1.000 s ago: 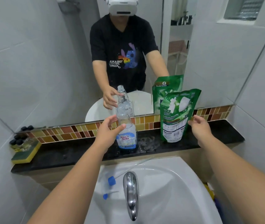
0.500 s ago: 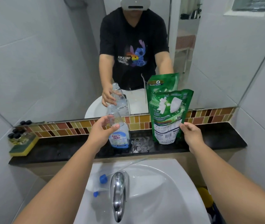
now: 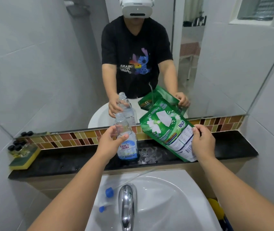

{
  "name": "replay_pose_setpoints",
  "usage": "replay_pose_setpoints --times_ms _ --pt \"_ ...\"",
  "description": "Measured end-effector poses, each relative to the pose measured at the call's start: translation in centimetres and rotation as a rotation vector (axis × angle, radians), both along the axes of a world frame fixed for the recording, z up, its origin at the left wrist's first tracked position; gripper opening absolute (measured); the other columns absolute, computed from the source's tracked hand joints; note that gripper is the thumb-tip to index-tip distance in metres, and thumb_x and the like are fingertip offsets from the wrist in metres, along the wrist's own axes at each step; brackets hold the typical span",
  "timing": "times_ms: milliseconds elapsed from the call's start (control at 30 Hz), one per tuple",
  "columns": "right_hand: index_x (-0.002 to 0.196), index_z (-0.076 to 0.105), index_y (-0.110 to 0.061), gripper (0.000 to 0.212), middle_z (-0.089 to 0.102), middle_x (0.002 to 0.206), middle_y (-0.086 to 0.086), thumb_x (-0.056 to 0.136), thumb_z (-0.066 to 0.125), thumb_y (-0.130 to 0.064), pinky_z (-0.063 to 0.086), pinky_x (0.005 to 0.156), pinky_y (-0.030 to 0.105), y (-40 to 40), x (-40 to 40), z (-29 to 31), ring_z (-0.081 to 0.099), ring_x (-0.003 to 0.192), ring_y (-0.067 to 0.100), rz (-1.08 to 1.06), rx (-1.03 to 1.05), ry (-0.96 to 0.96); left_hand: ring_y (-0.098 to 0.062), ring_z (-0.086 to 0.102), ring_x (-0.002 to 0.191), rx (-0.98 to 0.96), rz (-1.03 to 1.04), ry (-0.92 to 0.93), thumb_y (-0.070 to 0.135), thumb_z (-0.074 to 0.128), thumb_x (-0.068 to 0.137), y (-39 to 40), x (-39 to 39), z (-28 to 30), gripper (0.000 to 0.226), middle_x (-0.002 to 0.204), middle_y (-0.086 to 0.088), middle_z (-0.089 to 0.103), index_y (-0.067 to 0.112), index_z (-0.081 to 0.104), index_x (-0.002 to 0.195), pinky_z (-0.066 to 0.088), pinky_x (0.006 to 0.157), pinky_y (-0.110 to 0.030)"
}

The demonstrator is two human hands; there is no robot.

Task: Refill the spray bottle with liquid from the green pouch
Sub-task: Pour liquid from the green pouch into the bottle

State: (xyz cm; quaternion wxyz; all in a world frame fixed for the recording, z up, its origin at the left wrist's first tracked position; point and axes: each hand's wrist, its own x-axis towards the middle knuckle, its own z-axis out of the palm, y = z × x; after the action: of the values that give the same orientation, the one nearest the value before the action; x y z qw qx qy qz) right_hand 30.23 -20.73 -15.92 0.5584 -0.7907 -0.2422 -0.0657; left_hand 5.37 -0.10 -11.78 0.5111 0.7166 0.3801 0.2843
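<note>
A clear spray bottle (image 3: pixel 127 144) with a blue "King's Stella" label stands upright on the black ledge (image 3: pixel 66 162), its neck open with no cap. My left hand (image 3: pixel 110 140) wraps around its upper body. The green pouch (image 3: pixel 168 129) is lifted off the ledge and tilted to the left, its top corner close to the bottle's neck. My right hand (image 3: pixel 203 142) grips the pouch at its lower right edge. The blue spray head with its tube (image 3: pixel 108 192) lies in the white sink.
A chrome tap (image 3: pixel 126 202) sits over the white sink (image 3: pixel 174 197) below the ledge. A yellow-green sponge (image 3: pixel 24 159) and small black-capped jars (image 3: pixel 16 147) are at the ledge's left end. A mirror (image 3: pixel 49 64) behind shows the person's reflection. Water drops lie beside the bottle.
My right hand has lifted the pouch off the ledge and tilted it left toward the bottle's neck. My left hand stays on the bottle.
</note>
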Motion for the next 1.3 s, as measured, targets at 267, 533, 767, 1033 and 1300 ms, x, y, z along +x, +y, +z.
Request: replay_pose_setpoints --times_ms 267,533,767,1033,1300 --pt "0.095 0.063 -0.007 0.016 0.064 0.092 0.009 0.096 0.048 -0.013 0.039 0.074 0.033 -0.8 -0.6 2.7 0.055 0.088 0.027 -0.034 0.012 -0.064 0.001 0.058 0.1 -0.028 -0.028 -0.023 0.031 0.077 0.081 -0.1 0.1 0.5 0.041 0.113 0.017 0.063 0.035 0.059 0.117 0.052 0.061 -0.014" --pt "0.096 0.059 -0.004 0.019 0.056 0.087 0.003 0.099 0.043 -0.013 0.034 0.07 0.034 -0.2 -1.3 8.8 0.049 0.082 0.026 -0.038 0.025 -0.274 -0.012 0.053 0.119 -0.019 -0.048 0.015 0.033 0.078 0.08 -0.6 0.0 0.9 0.05 0.12 0.014 0.058 0.031 0.055 0.124 0.051 0.081 -0.029" --pt "0.095 0.057 -0.01 0.019 0.059 0.089 0.006 0.101 0.041 -0.018 0.034 0.066 0.033 0.9 -3.0 10.2 0.052 0.081 0.026 -0.009 0.033 -0.202 -0.01 0.039 0.118 0.54 0.305 -0.244 0.049 0.071 0.074 -7.8 0.0 3.1 0.057 0.122 0.023 0.039 0.043 0.041 0.122 0.036 0.099 -0.037" --pt "0.092 0.055 -0.018 0.02 0.06 0.086 0.0 0.101 0.039 -0.024 0.036 0.059 0.029 1.7 -6.4 9.1 0.054 0.078 0.019 -0.004 0.064 0.042 -0.016 0.067 0.1 -0.144 -0.15 -0.443 0.034 0.066 0.09 -10.8 4.1 3.0 0.016 0.103 0.004 0.074 0.026 0.071 0.104 0.052 0.09 -0.042" --pt "0.103 0.062 -0.02 0.02 0.074 0.098 0.002 0.097 0.053 -0.038 0.056 0.067 0.028 1.1 -7.9 8.4 0.07 0.086 0.013 0.364 0.334 0.39 -0.016 0.067 0.078 -0.19 0.021 -0.516 0.022 0.069 0.09 -9.9 4.3 3.2 0.011 0.086 -0.002 0.075 0.024 0.074 0.081 0.055 0.071 -0.037"
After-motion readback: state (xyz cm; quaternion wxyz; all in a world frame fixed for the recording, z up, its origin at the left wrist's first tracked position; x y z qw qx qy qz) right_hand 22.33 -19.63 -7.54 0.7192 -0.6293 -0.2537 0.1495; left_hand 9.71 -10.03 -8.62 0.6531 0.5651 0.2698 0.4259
